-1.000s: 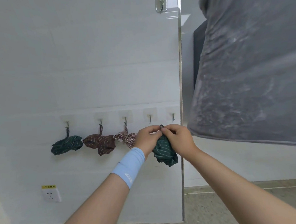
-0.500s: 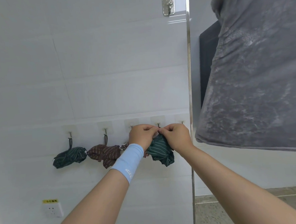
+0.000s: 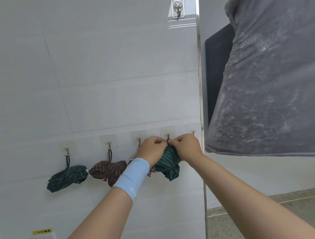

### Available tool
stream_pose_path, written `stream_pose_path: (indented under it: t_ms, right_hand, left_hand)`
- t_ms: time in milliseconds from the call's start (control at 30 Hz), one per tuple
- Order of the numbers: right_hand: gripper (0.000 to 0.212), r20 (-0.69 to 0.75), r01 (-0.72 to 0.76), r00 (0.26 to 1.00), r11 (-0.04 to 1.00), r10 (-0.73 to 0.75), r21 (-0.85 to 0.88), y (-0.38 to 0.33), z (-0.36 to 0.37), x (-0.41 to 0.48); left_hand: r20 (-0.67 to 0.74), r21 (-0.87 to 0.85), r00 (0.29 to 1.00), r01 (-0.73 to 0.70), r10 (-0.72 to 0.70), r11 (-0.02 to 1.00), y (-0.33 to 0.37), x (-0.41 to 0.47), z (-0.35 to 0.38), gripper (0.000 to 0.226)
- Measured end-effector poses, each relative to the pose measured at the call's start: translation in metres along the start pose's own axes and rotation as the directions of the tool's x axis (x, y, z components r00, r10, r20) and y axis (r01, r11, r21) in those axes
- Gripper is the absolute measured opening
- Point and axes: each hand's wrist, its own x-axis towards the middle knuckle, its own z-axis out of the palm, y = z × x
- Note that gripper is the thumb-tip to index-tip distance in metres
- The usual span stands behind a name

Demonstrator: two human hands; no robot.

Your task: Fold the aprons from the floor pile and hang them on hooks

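Aprons hang in a row on the white wall (image 3: 95, 77). At the left, a green apron (image 3: 68, 177) with thin pale stripes hangs by a dark cord from the first hook (image 3: 67, 149). It is a soft, crumpled bundle, not a flat fold. Beside it a brown apron (image 3: 108, 170), also striped, hangs the same way from the second hook (image 3: 109, 145). A floral apron (image 3: 151, 170) is below the third hook (image 3: 139, 141), mostly hidden behind the left hand (image 3: 152, 151).

This hand and the right hand (image 3: 187, 148) meet just under the fourth hook (image 3: 168, 136). The fingers (image 3: 158, 140) of both are curled and pinch the top of the held apron (image 3: 169, 164), another green striped bundle that sags below them. Its loop is too small to see clearly.

I judge that the step in hand is hanging this apron. The next move seems to call for holding the loop open, lifting it over the hook tip, and only then letting go, gently, because the hooks are small metal ones on clear sticky pads. The fifth hook (image 3: 193, 133), further right, is bare.

The apron cloth looks thin and woven, and it creases easily. At the far right hangs a thick grey blanket (image 3: 270, 84) with a plush, velvety surface.
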Motion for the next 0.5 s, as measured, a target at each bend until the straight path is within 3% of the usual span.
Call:
stream_pose_path:
  t_ms: [100, 167, 367, 500]
  right_hand:
    - [0.036, 0.022, 0.013, 1.0, 1.0, -0.014, 0.013, 0.011, 0.005, -0.006]
    - [0.036, 0.0, 0.027, 1.0, 1.0, -0.027, 0.014, 0.014, 0.009, -0.008]
    - [0.029, -0.026, 0.128, 0.99, 0.957, -0.14, -0.26, 0.014, 0.012, -0.025]
    - [0.032, -0.051, 0.235, 0.967, 0.95, -0.25, -0.208, 0.033, 0.022, -0.047]
  left_hand:
    - [0.061, 0.202, 0.992, -0.118, 0.108, 0.972, -0.016, -0.012, 0.007, 0.05]
    - [0.104, 0.219, 0.981, -0.181, 0.162, 0.959, -0.023, -0.017, 0.011, 0.057]
    - [0.181, 0.151, 0.968, -0.202, 0.174, 0.968, -0.028, -0.019, 0.005, 0.061]
    - [0.141, 0.285, 0.954, -0.294, 0.264, 0.912, -0.033, -0.026, 0.009, 0.043]
